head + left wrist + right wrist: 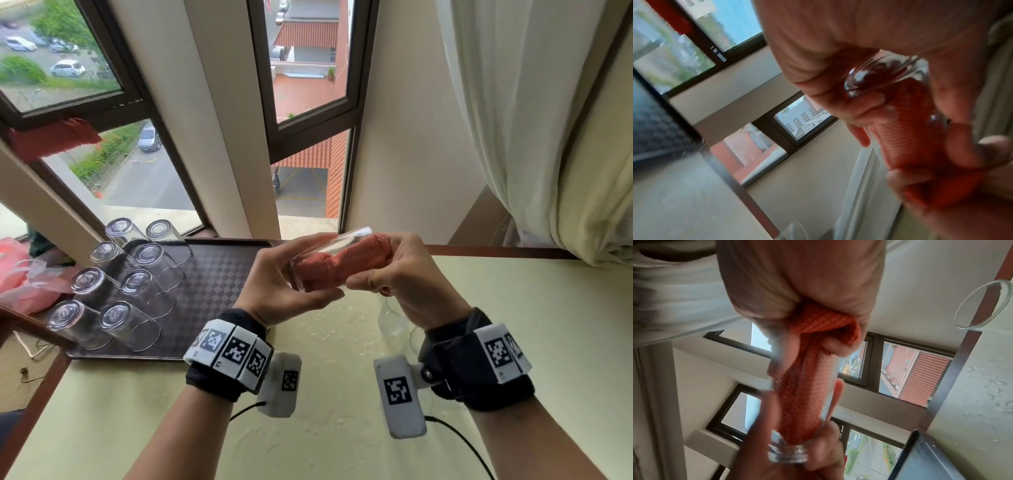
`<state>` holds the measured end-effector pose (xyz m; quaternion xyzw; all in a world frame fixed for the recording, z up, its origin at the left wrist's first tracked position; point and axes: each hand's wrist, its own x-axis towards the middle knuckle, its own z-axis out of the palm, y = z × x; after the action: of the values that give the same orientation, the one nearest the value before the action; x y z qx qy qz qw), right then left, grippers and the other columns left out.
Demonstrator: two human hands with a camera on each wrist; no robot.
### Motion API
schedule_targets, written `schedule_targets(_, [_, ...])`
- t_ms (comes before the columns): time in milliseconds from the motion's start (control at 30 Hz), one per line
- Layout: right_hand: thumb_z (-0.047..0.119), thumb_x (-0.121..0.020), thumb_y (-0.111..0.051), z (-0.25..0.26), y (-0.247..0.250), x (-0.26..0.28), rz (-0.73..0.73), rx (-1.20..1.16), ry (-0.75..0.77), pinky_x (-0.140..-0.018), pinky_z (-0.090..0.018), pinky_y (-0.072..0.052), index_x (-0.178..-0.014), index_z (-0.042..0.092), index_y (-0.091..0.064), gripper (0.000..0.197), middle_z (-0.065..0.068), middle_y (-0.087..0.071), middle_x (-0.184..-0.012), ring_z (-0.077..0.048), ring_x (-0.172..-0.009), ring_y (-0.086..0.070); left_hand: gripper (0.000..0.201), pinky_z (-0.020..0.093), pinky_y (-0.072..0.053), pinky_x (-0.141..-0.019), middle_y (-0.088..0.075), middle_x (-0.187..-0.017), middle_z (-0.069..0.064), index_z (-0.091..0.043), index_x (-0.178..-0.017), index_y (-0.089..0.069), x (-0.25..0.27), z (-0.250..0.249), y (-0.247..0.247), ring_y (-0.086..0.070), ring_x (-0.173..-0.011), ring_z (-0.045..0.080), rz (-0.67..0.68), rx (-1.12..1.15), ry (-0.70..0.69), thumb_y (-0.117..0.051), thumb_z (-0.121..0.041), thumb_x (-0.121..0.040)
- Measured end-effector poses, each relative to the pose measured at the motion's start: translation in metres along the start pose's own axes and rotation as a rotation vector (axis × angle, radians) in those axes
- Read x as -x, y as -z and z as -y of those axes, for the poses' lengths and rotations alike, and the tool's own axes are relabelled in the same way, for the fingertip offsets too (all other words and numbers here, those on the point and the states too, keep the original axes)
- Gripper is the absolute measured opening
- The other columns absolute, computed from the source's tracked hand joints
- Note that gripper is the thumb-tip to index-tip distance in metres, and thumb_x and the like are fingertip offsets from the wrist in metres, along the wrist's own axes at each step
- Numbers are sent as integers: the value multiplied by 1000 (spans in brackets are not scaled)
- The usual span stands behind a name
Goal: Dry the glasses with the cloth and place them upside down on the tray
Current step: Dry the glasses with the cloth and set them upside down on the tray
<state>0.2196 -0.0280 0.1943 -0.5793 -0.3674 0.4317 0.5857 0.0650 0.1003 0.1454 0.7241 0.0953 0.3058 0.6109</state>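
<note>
Above the table my left hand (pixel 291 274) grips a clear glass (pixel 329 245) that lies on its side, fingers round its base end. An orange cloth (pixel 346 263) is stuffed into the glass, and my right hand (pixel 383 270) grips the bunched end that sticks out of the mouth. The left wrist view shows the thick glass base (pixel 879 78) with the cloth (pixel 906 138) inside. In the right wrist view the cloth (pixel 803 394) fills the glass down to its base (pixel 787 454). Several glasses (pixel 130 287) stand upside down on the dark checkered tray (pixel 219 274) at the left.
Another glass (pixel 392 320) stands on the cream table below my right hand; its rim (pixel 982 305) shows in the right wrist view. A pink plastic bag (pixel 17 274) lies left of the tray. Windows stand behind, and a white curtain (pixel 548 137) hangs at the right.
</note>
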Motion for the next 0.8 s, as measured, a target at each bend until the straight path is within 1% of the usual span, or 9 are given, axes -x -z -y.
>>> schedule_targets(67, [-29,-62,-66,-3,-3,-3,-50,-96,4,-58,-25,-58,-81,-3,-67,32,-10,-70,-71,-19,-68,-68,82,33,-60,-84,-73,-118,10,-11,-129,-61,1,0,-2,-73,-99,25,-12,71,39,-93,-41,-59])
schedule_targets(133, [-27,-53,-59,-9,-6,-5,-118,-137,28,-53,-26,-58,-75,-2,-69,35,-10,-70,-68,-17,-63,-69,86,25,-59,-60,-75,-105,10,-14,-123,-64,2,-2,-5,-70,-66,21,-91,266,204,-94,-53,-52])
schedule_targets(233, [-36,-62,-50,-14,-17,-7,-156,-43,83,-54,-26,-58,-79,-7,-68,38,-16,-67,-76,-16,-66,-69,89,23,-52,-43,-73,-88,8,-11,-114,-69,3,1,-3,-56,-51,20,-177,454,389,-96,-57,-42])
schedule_targets(367, [-10,-55,-62,-15,-19,-6,-102,4,74,-51,-23,-54,-81,4,-69,31,-3,-69,-68,-11,-62,-65,77,24,-54,-45,-76,-88,10,-14,-111,-71,5,-6,6,-64,-51,18,-168,240,270,-94,-54,-49])
schedule_targets(467, [7,-62,-74,-18,-13,-4,-5,-33,-22,-48,-20,-46,-100,-5,-66,41,-7,-67,-76,-9,-57,-56,77,35,-63,-70,-74,-110,10,-18,-122,-65,10,-4,8,-75,-87,22,-104,2,111,-90,-54,-58])
schedule_targets(533, [-2,-68,-76,-19,-12,-2,-48,-71,-51,-46,-21,-44,-103,-10,-64,38,-10,-65,-76,-13,-56,-52,77,38,-62,-80,-72,-118,9,-19,-125,-63,12,-1,6,-73,-100,22,-75,-59,67,-89,-53,-61])
schedule_targets(600, [-20,-74,-67,-21,-12,-1,-116,-102,-32,-45,-20,-43,-94,-9,-65,23,-7,-65,-68,-12,-53,-52,81,30,-61,-71,-74,-111,6,-20,-124,-65,11,-2,3,-74,-87,19,-73,18,143,-91,-54,-55])
schedule_targets(700, [-35,-70,-54,-23,-13,-2,-161,-89,9,-53,-19,-54,-86,-10,-65,32,-10,-66,-72,-13,-66,-63,84,21,-51,-47,-74,-89,6,-24,-112,-72,9,-3,3,-60,-56,17,-77,263,378,-94,-61,-40])
schedule_targets(800, [-17,-60,-67,-20,-18,-4,-102,-11,55,-58,-23,-57,-90,-13,-65,31,-10,-67,-76,-14,-70,-64,71,21,-49,-44,-73,-83,4,-26,-101,-78,13,-4,6,-58,-59,19,-125,299,382,-96,-57,-40])
